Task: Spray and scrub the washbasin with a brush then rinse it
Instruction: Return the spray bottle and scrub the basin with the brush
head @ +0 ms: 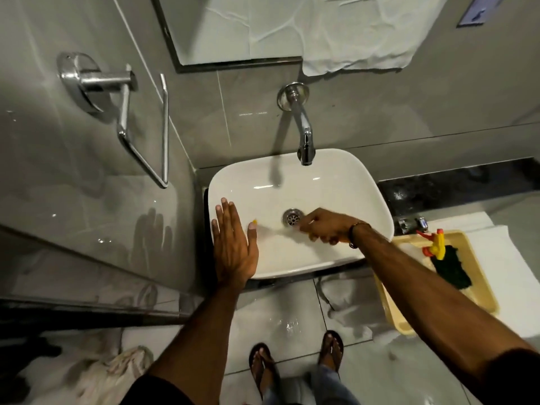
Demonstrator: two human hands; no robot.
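Note:
The white washbasin sits under a chrome wall tap, with a metal drain at its middle. My left hand lies flat and open on the basin's left rim. My right hand is closed just right of the drain, gripping a brush that shows only as a blurred pale streak with a yellow tip near my left thumb. A spray bottle with a yellow and red head lies in a yellow tray at the right.
The yellow tray rests on a white towel on the counter to the right. A chrome towel holder sticks out of the left wall. A mirror hangs above. Wet floor tiles and my sandalled feet are below.

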